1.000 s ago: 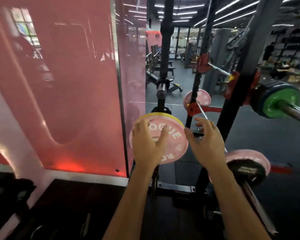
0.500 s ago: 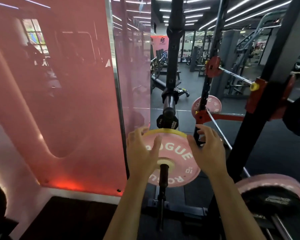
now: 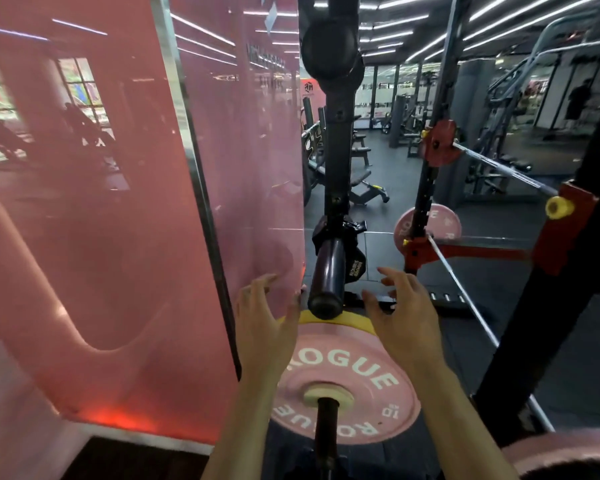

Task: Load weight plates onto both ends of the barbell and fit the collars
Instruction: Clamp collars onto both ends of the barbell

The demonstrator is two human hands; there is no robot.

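A pink ROGUE weight plate (image 3: pixel 347 386) sits on a dark peg (image 3: pixel 326 431) low in the middle, with a yellow plate (image 3: pixel 355 322) right behind it. Both hands hover just above the pink plate's top edge, fingers spread and loosely bent, holding nothing. My left hand (image 3: pixel 264 317) is at the plate's upper left, with its thumb near the yellow rim. My right hand (image 3: pixel 404 310) is at the upper right. Between them a second dark peg (image 3: pixel 326 275) juts toward me, and a black collar-like clamp (image 3: pixel 352 261) hangs at its base.
A pink glossy wall panel (image 3: pixel 101 220) stands close on the left. A black rack upright (image 3: pixel 551 323) and a red safety arm (image 3: pixel 482 251) are on the right. Another pink plate (image 3: pixel 426 226) leans behind, and a pink plate edge (image 3: pixel 568 452) shows at bottom right. A racked bar carries a red plate (image 3: pixel 440 147).
Both hands were flat against the pink plate on its peg; now they have come off it and risen toward the upper peg. The plate sits lower in view.
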